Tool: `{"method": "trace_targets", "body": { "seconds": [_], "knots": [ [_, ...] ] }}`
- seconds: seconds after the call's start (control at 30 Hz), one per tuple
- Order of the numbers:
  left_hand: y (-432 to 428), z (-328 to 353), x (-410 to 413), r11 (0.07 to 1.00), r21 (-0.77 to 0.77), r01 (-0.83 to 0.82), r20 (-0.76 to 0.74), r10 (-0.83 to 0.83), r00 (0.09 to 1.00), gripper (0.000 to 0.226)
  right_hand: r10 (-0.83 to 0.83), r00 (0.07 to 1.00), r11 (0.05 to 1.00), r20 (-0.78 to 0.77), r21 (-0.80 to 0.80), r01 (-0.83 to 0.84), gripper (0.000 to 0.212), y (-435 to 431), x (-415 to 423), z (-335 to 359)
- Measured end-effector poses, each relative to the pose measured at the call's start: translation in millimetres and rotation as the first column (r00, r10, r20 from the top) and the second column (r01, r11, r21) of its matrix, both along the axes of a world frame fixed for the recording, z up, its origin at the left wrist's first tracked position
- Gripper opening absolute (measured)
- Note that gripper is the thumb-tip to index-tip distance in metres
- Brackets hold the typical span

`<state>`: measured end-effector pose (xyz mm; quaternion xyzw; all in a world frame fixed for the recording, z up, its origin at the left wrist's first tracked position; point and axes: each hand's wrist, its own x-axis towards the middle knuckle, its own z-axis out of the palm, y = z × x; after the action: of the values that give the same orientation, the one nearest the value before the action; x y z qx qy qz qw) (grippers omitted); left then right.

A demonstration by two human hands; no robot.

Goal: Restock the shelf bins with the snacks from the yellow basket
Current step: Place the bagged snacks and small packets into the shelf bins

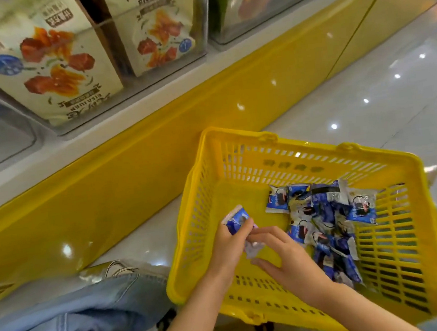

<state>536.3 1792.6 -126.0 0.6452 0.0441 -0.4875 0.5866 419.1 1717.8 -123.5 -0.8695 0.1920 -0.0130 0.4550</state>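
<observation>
**One packet in my left hand, the rest heaped in the basket**

My left hand (230,245) reaches in over the basket's near-left corner, fingers curled round one blue snack packet (238,219). The packet's long axis slants, its crimped end pointing to the upper left of the frame. My right hand (287,262) comes in from the lower right, forefinger stretched towards the left hand and thumb below it. A pale crinkled wrapper end (251,250) sits between them; I cannot tell whether I am pinching it.

To the lower left are my jeans (79,317) and one shoe (116,266).

The single yellow basket (416,170) stands on the glossy floor (392,77). On its right half lies a pile of blue packets (324,224), about a dozen, overlapping and pointing every way.

Beyond, above the shelf's yellow base (105,183), clear shelf bins (262,10) line the top of the frame. Two hold one beige bag each (45,62) (158,28).
</observation>
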Motion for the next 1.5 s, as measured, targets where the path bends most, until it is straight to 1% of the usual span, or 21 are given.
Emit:
{"method": "trace_targets", "body": {
  "seconds": [0.03,0.1,0.17,0.2,0.23,0.3,0.4,0.47,0.53,0.7,0.8,0.9,0.97,1.07,1.13,1.2,1.27,1.3,1.37,1.43,1.5],
  "knots": [
    [1.8,-1.3,0.3,1.0,0.023,0.008,0.059,-0.009,0.998,0.016,0.018,1.0,0.999,-0.021,0.035,-0.017,0.036,-2.9,-5.1,-1.1],
    [4.8,-3.4,2.5,0.998,0.057,0.033,0.117,-0.039,0.992,0.022,-0.095,0.992,0.991,-0.085,0.081,0.102,0.033,-17.1,-17.2,-10.6],
    [7.9,-4.7,4.0,0.996,0.055,0.071,0.129,-0.078,0.989,0.025,-0.223,0.936,0.952,-0.272,0.144,0.269,0.029,-40.9,-32.1,-26.2],
    [9.1,-5.2,3.9,0.996,0.046,0.082,0.127,-0.087,0.988,0.025,-0.212,0.886,0.939,-0.412,0.165,0.302,0.026,-54.2,-41.3,-36.8],
    [10.1,-6.9,3.6,0.995,0.042,0.088,0.122,-0.093,0.988,0.024,-0.16,0.824,0.943,-0.543,0.162,0.29,0.026,-65.8,-51.0,-48.4],
    [11.1,-9.7,2.1,0.994,0.047,0.096,0.118,-0.101,0.988,0.021,-0.008,0.691,0.976,-0.723,0.145,0.163,0.035,-80.2,-70.4,-70.0],
    [10.7,-13.7,0.2,0.992,0.055,0.115,0.099,-0.12,0.988,0.019,0.167,0.525,0.979,-0.835,0.204,0.013,0.047,-80.3,-91.1,-90.3],
    [9.8,-14.9,-1.2,0.989,0.063,0.131,0.084,-0.136,0.987,0.02,0.184,0.474,0.978,-0.861,0.207,-0.003,0.049,-76.7,-98.6,-97.0],
    [8.3,-15.4,-2.8,0.988,0.064,0.14,0.08,-0.144,0.986,0.021,0.137,0.488,0.987,-0.862,0.158,0.002,0.049,-75.8,-100.9,-99.6],
    [6.0,-15.2,-6.2,0.984,0.085,0.156,0.089,-0.163,0.983,0.022,0.097,0.573,0.995,-0.814,0.088,-0.044,0.027,-79.0,-95.8,-99.0],
    [6.7,-15.7,-6.3,0.984,0.091,0.154,0.079,-0.161,0.984,0.021,0.048,0.638,0.999,-0.769,0.025,-0.045,0.022,-81.9,-88.9,-93.9],
    [8.6,-17.4,-5.9,0.979,0.123,0.161,0.065,-0.17,0.983,0.017,-0.043,0.752,0.998,-0.658,0.011,0.066,0.018,-81.5,-76.1,-80.7],
    [10.7,-17.7,-5.5,0.975,0.145,0.17,0.064,-0.181,0.981,0.014,-0.156,0.827,0.971,-0.54,0.072,0.23,0.013,-77.2,-61.1,-63.4],
    [12.5,-16.5,-3.9,0.972,0.164,0.166,0.047,-0.176,0.983,0.014,-0.293,0.901,0.89,-0.321,0.253,0.38,0.009,-64.3,-30.9,-30.8],
    [13.3,-12.4,-1.2,0.976,0.163,0.144,0.015,-0.149,0.989,0.01,-0.374,0.901,0.797,-0.221,0.419,0.434,0.011,-54.1,-11.5,-10.4],
    [16.0,-5.9,3.8,0.981,0.165,0.101,0.006,-0.103,0.995,0.004,-0.426,0.887,0.701,-0.178,0.555,0.448,0.012,-46.2,4.4,6.6],
    [21.3,2.2,10.5,0.984,0.167,0.061,0.005,-0.063,0.998,0.009,-0.472,0.871,0.668,-0.141,0.587,0.457,0.013,-40.5,16.6,20.1],
    [24.7,6.4,14.1,0.987,0.152,0.043,-0.017,-0.041,0.999,0.016,-0.484,0.868,0.688,-0.11,0.564,0.456,0.012,-37.1,21.3,25.2],
    [31.6,17.9,21.1,0.998,0.057,0.001,-0.126,0.006,0.992,0.029,-0.444,0.896,0.806,-0.029,0.423,0.413,0.01,-27.7,27.9,34.9],
    [37.8,32.3,27.3,0.994,-0.099,-0.038,-0.225,0.015,0.974,0.041,-0.287,0.954,0.953,0.09,0.127,0.275,0.012,-15.3,31.7,45.9],
    [45.3,45.8,32.9,0.977,-0.204,-0.059,-0.223,0.012,0.975,0.047,-0.052,0.979,0.987,0.196,-0.14,0.08,0.016,-1.8,35.8,56.1]
  ]
}}
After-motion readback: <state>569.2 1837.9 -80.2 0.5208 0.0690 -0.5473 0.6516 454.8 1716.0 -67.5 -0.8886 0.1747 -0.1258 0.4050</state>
